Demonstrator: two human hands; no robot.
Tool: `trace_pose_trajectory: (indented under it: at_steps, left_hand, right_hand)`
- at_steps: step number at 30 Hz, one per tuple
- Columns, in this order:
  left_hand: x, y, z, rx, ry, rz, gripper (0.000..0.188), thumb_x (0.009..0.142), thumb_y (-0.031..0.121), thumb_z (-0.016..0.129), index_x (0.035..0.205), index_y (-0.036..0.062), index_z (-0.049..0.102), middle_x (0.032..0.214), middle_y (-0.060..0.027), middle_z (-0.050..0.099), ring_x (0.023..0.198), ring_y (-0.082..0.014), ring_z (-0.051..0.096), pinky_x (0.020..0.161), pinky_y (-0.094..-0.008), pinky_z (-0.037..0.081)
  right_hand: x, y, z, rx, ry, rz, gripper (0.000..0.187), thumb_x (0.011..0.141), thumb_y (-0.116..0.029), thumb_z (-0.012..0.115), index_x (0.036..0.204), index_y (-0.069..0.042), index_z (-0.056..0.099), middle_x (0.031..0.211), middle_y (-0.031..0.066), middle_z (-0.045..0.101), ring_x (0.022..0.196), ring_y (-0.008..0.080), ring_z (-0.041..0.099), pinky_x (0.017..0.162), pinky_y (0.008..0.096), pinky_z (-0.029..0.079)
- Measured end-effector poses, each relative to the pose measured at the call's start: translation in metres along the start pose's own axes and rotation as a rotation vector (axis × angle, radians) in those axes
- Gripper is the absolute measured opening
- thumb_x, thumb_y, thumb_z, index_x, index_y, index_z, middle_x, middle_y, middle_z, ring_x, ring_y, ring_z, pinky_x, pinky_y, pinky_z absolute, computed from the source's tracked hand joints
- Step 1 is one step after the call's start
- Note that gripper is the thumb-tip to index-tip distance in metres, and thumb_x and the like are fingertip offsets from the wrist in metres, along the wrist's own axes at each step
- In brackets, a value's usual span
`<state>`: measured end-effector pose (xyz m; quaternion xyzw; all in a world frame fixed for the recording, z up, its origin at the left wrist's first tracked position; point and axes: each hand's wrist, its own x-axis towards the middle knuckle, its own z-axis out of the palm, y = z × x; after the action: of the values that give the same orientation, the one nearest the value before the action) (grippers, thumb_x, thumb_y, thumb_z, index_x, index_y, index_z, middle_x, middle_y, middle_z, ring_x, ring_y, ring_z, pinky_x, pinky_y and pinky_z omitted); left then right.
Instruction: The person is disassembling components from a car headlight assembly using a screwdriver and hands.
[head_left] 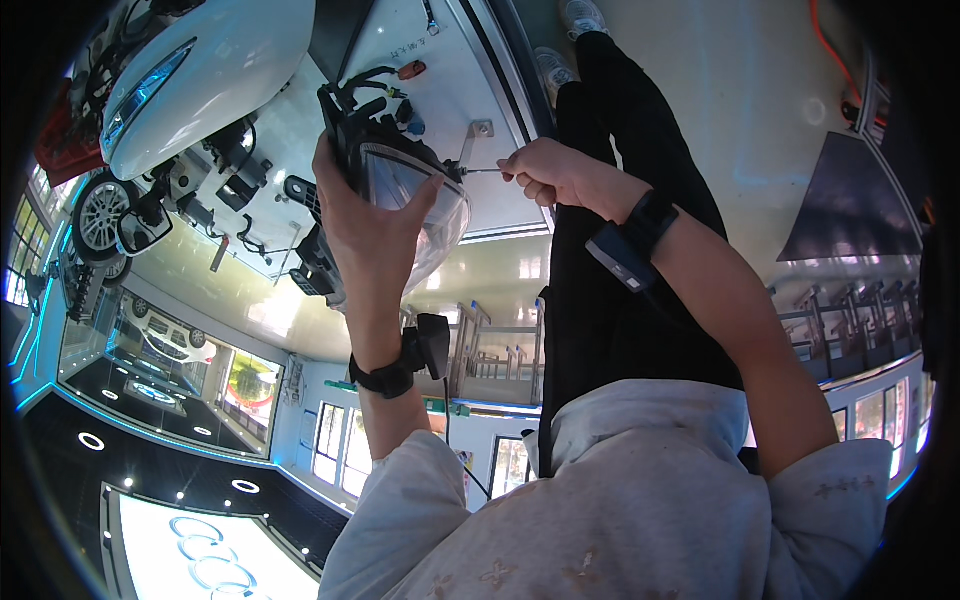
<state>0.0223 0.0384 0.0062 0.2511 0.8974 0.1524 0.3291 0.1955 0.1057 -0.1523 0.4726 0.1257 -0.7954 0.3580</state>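
A car headlamp (440, 222) with a clear curved lens and black housing is in my left hand (372, 225). The thumb of that hand lies over the lens and its fingers go behind the housing. My right hand (562, 172) is closed, pinching the end of a thin metal rod (486, 170). The rod's other end meets the side of the housing; whether it has a handle is hidden in the fingers. Black wiring with a reddish-brown connector (411, 70) and a blue connector (416, 128) lies just beyond the lamp.
A white display panel (490, 75) carries several car parts, among them a metal bracket (482, 129). A white mirror housing (225, 65) with a blue light strip stands at the far left. Black brackets (308, 278) sit beside the lamp. An orange hose (832, 45) hangs at the far right.
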Motion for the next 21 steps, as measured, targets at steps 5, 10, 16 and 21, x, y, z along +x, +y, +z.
trace_pose_trajectory:
  at_steps: [5,10,16,21]
  left_hand:
    - [-0.001,0.000,0.001,0.002,0.005,-0.011,0.097,0.063,0.011,0.088,0.142,0.0012,0.033,0.128,-0.0222,0.053,0.119,-0.0377,0.055,0.103,-0.0441,0.043]
    - [-0.001,0.002,0.000,0.009,0.011,-0.017,0.097,0.063,0.012,0.088,0.142,0.0020,0.033,0.128,-0.0216,0.053,0.120,-0.0370,0.055,0.103,-0.0437,0.043]
    - [-0.001,0.000,0.001,0.001,0.017,-0.003,0.097,0.063,0.012,0.089,0.142,0.0019,0.033,0.129,-0.0214,0.053,0.120,-0.0370,0.055,0.103,-0.0433,0.043]
    - [-0.002,0.001,0.000,0.009,0.017,-0.016,0.098,0.063,0.012,0.089,0.143,0.0010,0.033,0.130,-0.0216,0.052,0.121,-0.0369,0.054,0.103,-0.0432,0.043]
  right_hand:
    - [-0.001,0.020,-0.002,0.273,-0.052,-0.132,0.011,0.098,-0.010,0.054,0.098,0.000,0.058,0.060,-0.0046,0.038,0.045,0.0053,0.025,0.041,0.0232,0.023]
    - [-0.011,0.041,0.008,-0.010,0.076,-0.291,0.014,0.099,-0.013,0.053,0.103,-0.002,0.060,0.066,-0.0009,0.050,0.050,0.0078,0.044,0.047,0.0236,0.037]
    - [-0.014,0.062,0.023,-0.619,0.483,-0.736,0.026,0.094,-0.007,0.057,0.120,-0.001,0.056,0.087,0.0112,0.057,0.079,0.0173,0.063,0.060,0.0309,0.050]
    - [-0.033,0.062,0.009,-1.137,0.431,-0.884,0.049,0.085,0.004,0.061,0.132,0.005,0.047,0.107,0.0167,0.052,0.091,0.0252,0.062,0.073,0.0329,0.054]
